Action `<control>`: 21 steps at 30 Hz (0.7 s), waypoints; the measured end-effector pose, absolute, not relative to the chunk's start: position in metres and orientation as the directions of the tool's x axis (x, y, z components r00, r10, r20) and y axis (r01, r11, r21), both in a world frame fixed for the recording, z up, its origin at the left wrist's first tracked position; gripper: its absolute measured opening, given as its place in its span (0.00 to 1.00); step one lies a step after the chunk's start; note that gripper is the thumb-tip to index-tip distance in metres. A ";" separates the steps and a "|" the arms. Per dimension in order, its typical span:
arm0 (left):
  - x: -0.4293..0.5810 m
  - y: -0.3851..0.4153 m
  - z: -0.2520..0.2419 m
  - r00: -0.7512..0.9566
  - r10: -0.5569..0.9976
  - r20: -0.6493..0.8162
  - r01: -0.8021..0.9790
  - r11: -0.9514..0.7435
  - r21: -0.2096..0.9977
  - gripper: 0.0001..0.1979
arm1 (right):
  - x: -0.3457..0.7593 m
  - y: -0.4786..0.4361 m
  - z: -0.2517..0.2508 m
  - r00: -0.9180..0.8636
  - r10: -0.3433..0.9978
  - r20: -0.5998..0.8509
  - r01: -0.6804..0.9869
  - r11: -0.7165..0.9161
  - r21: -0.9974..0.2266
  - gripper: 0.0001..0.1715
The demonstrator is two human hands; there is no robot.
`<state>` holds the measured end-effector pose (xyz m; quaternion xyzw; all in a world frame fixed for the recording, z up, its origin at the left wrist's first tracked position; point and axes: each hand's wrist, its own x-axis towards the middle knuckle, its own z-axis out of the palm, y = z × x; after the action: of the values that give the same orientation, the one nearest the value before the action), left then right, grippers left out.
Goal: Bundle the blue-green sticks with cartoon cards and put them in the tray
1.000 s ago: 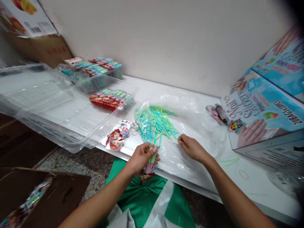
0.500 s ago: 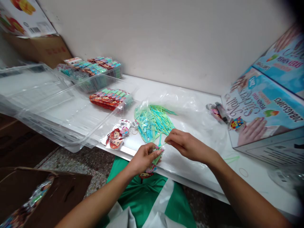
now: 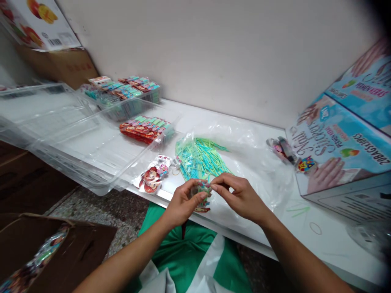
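Observation:
My left hand (image 3: 185,202) is closed around a small printed packet (image 3: 203,197) at the table's front edge. The fingers of my right hand (image 3: 234,193) are pinched at the packet's top right; what lies between them is too small to make out. Just behind both hands, green and blue thin sticks (image 3: 206,158) lie in a heap, partly under clear plastic. Left of my left hand, a silvery packet with a red-haired cartoon figure (image 3: 152,179) rests near the edge.
A large clear tray (image 3: 100,188) stands at the left, with a row of red packets (image 3: 146,129) inside. Behind it is a filled clear box (image 3: 152,95). Blue printed cartons (image 3: 345,142) stand at the right. An open brown box (image 3: 91,248) is below left.
My right hand has come down and closer to my left hand, onto the packet's top. The packet has been raised and turned in my left hand. The view has shifted slightly.

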<state>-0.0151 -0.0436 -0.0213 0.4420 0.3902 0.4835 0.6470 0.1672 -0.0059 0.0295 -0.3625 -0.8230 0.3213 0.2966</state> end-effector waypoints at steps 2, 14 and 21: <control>-0.016 -0.044 -0.019 0.239 0.969 -0.058 -0.318 0.135 0.938 0.22 | 0.167 -0.006 0.035 -0.533 0.795 0.291 0.373 0.530 -0.762 0.07; -0.028 -0.042 -0.016 0.211 0.971 0.110 -0.166 -0.075 0.983 0.11 | 0.153 0.003 0.058 -0.521 0.745 0.416 0.157 0.563 -0.811 0.04; -0.092 -0.011 0.042 -0.104 0.982 0.156 0.072 -0.149 0.986 0.12 | 0.157 0.014 0.055 -0.329 0.897 0.296 0.241 0.383 -0.892 0.07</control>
<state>-0.0923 -0.0112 0.0423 0.5246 0.5024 0.5473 0.4158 0.1569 0.0144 0.0548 -0.3970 -0.7167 0.3886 0.4217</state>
